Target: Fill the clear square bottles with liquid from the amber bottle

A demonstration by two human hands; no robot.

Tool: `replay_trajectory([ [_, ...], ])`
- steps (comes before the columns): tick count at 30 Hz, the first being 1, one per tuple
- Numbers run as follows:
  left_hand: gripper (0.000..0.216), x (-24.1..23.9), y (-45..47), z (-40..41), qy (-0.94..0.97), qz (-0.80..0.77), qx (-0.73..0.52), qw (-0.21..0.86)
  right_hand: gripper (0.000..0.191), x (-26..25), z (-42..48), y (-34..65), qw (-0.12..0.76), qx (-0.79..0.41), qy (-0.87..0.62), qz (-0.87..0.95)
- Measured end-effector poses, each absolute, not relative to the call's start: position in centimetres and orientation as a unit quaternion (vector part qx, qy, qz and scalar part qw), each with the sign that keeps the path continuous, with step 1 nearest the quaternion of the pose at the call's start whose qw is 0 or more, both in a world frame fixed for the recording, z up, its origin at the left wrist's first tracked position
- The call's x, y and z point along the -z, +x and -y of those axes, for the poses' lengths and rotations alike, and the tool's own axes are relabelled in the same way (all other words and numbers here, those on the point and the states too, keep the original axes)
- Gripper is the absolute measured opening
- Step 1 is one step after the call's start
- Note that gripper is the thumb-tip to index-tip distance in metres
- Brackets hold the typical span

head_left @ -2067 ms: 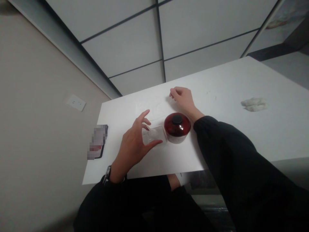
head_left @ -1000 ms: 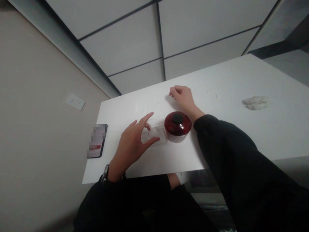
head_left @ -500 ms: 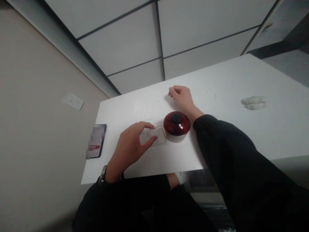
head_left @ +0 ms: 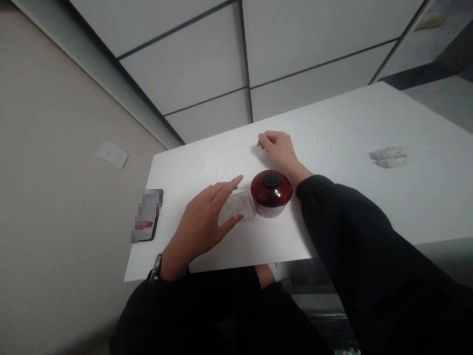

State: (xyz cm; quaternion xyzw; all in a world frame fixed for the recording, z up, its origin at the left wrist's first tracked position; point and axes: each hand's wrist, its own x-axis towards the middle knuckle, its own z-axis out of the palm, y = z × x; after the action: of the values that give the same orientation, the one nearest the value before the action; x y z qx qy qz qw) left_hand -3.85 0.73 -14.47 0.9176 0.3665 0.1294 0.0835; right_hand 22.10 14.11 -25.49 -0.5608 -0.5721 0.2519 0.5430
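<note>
Glossy dark-red lidded bowl (head_left: 271,193), clear plastic box (head_left: 241,207), smooth matt white table (head_left: 354,148), crumpled tissue (head_left: 388,156)

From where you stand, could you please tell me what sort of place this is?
Likely a plain office or study room: a white table stands beside a beige wall with a wall socket, over a grey tiled floor.

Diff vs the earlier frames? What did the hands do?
Half a second ago the left hand had its fingers curled over the clear box. Now they stretch out flat above it, with the thumb at its near edge. The box, right hand, red lidded bowl, phone and crumpled tissue stayed put.
</note>
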Motion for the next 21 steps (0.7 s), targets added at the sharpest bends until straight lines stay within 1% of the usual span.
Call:
replay_trajectory([
  [2, 0.066, 14.73, -3.65, -0.89, 0.894, -0.42, -0.141, 0.066, 0.04, 25.52, -14.13, 22.09, 0.542, -0.255, -0.561, 0.572],
  [4, 0.047, 14.9, -3.55, -1.05, 0.875, -0.461, -0.137, 0.057, 0.04, 25.52, -14.14, 22.07, 0.541, -0.257, -0.561, 0.571],
  [7, 0.021, 14.6, -3.77, -1.19, 0.886, -0.437, -0.12, 0.101, 0.039, 25.53, -14.13, 22.05, 0.539, -0.256, -0.563, 0.572],
  [8, 0.019, 14.41, -3.91, -1.2, 0.894, -0.414, -0.117, 0.125, 0.039, 25.54, -14.13, 22.05, 0.539, -0.255, -0.563, 0.572],
  [11, 0.038, 14.09, -4.23, -1.15, 0.903, -0.382, -0.111, 0.164, 0.039, 25.6, -14.14, 22.08, 0.54, -0.254, -0.563, 0.572],
  [14, 0.048, 14.53, -4.13, -1.06, 0.879, -0.445, -0.118, 0.125, 0.041, 25.65, -14.18, 22.1, 0.538, -0.255, -0.563, 0.573],
  [17, 0.039, 14.94, -3.88, -1.06, 0.868, -0.475, -0.119, 0.085, 0.041, 25.65, -14.24, 22.09, 0.541, -0.261, -0.56, 0.571],
  [21, 0.02, 14.39, -3.91, -1.14, 0.895, -0.417, -0.104, 0.116, 0.038, 25.61, -14.26, 22.06, 0.539, -0.257, -0.562, 0.573],
])
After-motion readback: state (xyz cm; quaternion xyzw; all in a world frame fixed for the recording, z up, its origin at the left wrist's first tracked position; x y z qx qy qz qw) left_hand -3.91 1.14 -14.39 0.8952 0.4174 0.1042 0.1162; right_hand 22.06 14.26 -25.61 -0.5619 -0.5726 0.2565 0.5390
